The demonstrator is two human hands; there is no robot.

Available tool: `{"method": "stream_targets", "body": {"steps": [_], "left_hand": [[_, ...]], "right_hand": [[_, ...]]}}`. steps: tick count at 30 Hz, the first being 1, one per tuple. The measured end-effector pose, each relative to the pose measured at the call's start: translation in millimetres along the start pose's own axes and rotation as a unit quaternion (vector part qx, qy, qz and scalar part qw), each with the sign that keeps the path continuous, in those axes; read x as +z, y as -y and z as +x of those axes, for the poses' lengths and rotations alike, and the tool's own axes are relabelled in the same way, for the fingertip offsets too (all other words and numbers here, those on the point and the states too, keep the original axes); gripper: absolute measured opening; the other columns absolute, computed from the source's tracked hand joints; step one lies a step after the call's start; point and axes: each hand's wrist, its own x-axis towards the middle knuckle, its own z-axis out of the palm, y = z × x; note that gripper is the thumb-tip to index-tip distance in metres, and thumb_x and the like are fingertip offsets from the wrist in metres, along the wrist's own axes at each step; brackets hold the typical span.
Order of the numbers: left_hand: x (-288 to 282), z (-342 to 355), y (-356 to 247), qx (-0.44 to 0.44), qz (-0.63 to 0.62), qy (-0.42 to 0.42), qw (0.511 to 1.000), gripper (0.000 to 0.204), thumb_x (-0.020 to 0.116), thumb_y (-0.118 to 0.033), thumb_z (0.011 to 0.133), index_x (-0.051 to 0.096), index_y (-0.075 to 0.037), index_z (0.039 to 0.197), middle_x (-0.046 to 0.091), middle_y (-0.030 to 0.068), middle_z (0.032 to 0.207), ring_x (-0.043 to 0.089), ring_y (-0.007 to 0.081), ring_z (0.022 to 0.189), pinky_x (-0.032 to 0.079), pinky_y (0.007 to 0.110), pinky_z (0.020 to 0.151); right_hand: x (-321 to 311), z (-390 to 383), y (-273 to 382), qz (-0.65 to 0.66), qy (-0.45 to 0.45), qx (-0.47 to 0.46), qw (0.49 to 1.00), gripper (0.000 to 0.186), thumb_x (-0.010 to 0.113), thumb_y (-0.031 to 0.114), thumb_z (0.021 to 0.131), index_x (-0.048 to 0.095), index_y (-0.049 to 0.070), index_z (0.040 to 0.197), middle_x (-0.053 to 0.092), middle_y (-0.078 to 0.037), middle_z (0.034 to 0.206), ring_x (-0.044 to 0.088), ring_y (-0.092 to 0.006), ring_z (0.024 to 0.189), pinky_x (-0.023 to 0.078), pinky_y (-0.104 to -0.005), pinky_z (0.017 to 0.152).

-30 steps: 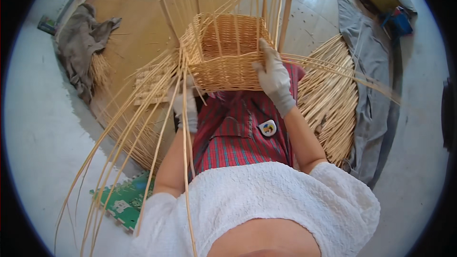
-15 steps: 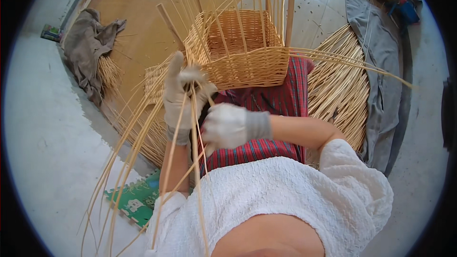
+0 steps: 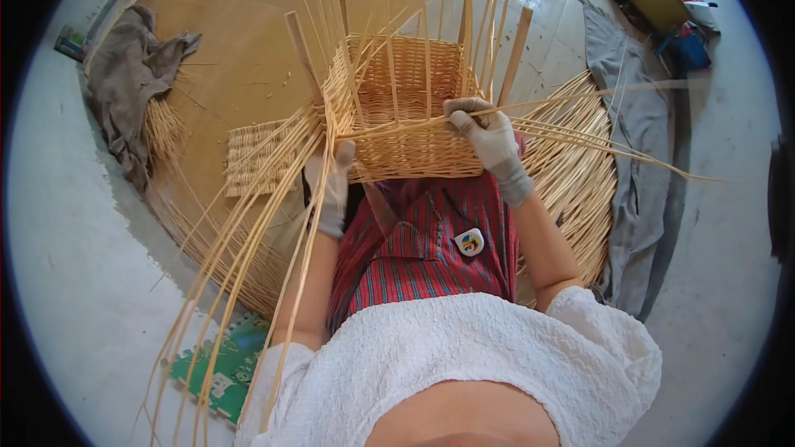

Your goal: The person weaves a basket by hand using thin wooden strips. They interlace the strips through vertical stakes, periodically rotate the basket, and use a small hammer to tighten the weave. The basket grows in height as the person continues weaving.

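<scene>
A half-woven rectangular wicker basket stands before me, with upright stakes and long loose strands rising from its rim. My left hand, in a pale grey work glove, is closed at its near left corner. The thumb shows on the front; the other fingers are mostly hidden. My right hand, gloved too, pinches a long willow strand at the near right of the rim. That strand runs along the near rim and sticks out to the right. Several loose strands hang from the left corner toward my left arm.
A red plaid apron covers my lap. On the right lies a pile of willow rods beside a grey cloth. To the left are a woven panel, another grey cloth and green foam mats.
My right hand has moved from the loose strands near my left hand to the basket's right rim, now pinching a strand. My left hand has lowered to the near left corner.
</scene>
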Motion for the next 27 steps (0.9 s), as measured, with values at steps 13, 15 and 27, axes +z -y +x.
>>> {"method": "stream_targets", "body": {"steps": [13,15,27], "left_hand": [[6.1,59.1,6.1,0.013,0.181,0.089,0.979,0.070,0.070,-0.052,0.094,0.053,-0.004,0.142,0.067,0.0149,0.125,0.065,0.0260,0.105,0.054,0.038,0.088],[-13.4,53.2,34.1,0.008,0.114,0.056,0.992,0.065,0.068,-0.054,0.095,0.061,-0.002,0.133,0.071,0.0141,0.113,0.067,0.0253,0.099,0.054,0.038,0.085],[32.6,-16.7,-0.2,0.104,0.001,-0.146,0.984,0.044,0.070,-0.024,0.098,0.056,0.004,0.129,0.060,0.0140,0.131,0.063,0.0213,0.106,0.053,0.035,0.092]], "right_hand": [[153.3,119.1,74.2,-0.437,-0.020,-0.329,0.837,0.059,0.058,0.004,0.092,0.049,0.025,0.147,0.055,-0.020,0.145,0.069,-0.0302,0.112,0.056,-0.0404,0.088],[149.6,80.4,78.1,-0.328,-0.004,-0.175,0.928,0.070,0.049,0.005,0.098,0.029,0.032,0.159,0.060,-0.015,0.137,0.069,-0.0270,0.110,0.057,-0.0399,0.088],[8.8,-23.3,-35.5,0.143,-0.094,-0.014,0.985,0.019,0.063,0.020,0.103,0.064,0.006,0.116,0.072,-0.009,0.109,0.071,-0.0213,0.103,0.059,-0.0315,0.081]]}}
